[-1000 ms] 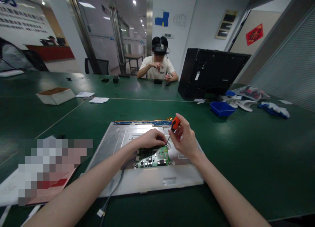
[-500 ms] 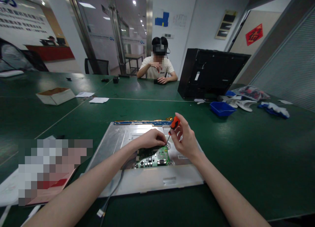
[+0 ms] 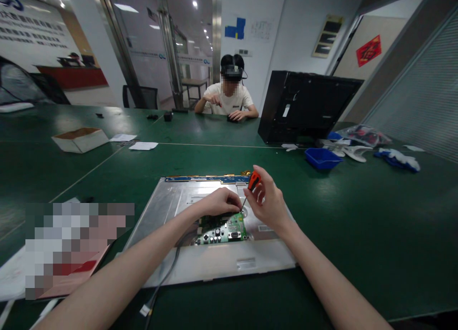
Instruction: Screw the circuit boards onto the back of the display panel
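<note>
My right hand [image 3: 266, 196] grips an orange and black screwdriver [image 3: 254, 180] by its handle, and the thin shaft slants down to the upper right corner of a green circuit board [image 3: 229, 228]. At that same corner my left hand [image 3: 225, 202] is closed, fingertips pinched together beside the screwdriver's tip. Whatever those fingers hold is too small or hidden to make out. The board sits on the metal back of a flat display panel [image 3: 211, 268], which lies on the table. My left hand and forearm cover part of the board. A grey cable [image 3: 168, 272] runs off the panel's front edge.
Across the green table [image 3: 200, 158] sits a person [image 3: 229, 93] wearing a headset. A black monitor [image 3: 311, 105] stands at the back right, near a blue tray [image 3: 323, 159] and gloves [image 3: 397, 159]. An open cardboard box [image 3: 80, 141] and papers [image 3: 143, 146] lie left.
The screwdriver handle has turned slightly in my right hand, whose fingers have shifted. My left hand stays in place. The person opposite has moved a raised hand down and sideways to the left.
</note>
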Available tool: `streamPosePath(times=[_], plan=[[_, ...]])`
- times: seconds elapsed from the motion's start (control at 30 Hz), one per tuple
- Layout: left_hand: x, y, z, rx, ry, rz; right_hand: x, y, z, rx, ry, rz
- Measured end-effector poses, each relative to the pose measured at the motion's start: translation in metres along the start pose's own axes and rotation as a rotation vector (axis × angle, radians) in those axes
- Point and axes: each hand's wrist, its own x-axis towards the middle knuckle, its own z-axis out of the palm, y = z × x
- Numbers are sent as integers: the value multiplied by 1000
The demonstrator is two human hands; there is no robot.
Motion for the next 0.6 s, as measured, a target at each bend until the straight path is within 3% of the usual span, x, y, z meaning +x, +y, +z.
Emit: streamPosePath(times=[0.6], plan=[[0,1,-1,22,3,-13,0,0,2,-21,35,14]])
